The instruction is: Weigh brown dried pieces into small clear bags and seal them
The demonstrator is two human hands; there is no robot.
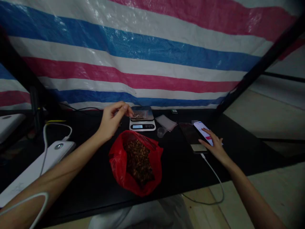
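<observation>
My left hand (pixel 113 118) is closed, thumb and fingertips pinching the left edge of a small clear zip bag (pixel 141 114) with brown bits inside. That bag is over the dark plate of a small digital scale (pixel 143 126), whose display is lit but too small to read. My right hand (pixel 214 144) is spread open, fingers touching the lit screen of a phone (pixel 201 128). A second, dark phone (pixel 189 133) lies beside it, just left of the hand. Nearer to me stands an open red plastic bag (pixel 119 165) full of small brown dried pieces (pixel 139 162).
Flat clear bags (pixel 166 122) and a small clear cup (pixel 161 132) lie right of the scale. A white power bank (pixel 57 152) with a white cable is under my left forearm. Another cable (pixel 218 181) hangs over the black table's (pixel 171 171) front edge. Striped sheeting (pixel 143 63) rises behind.
</observation>
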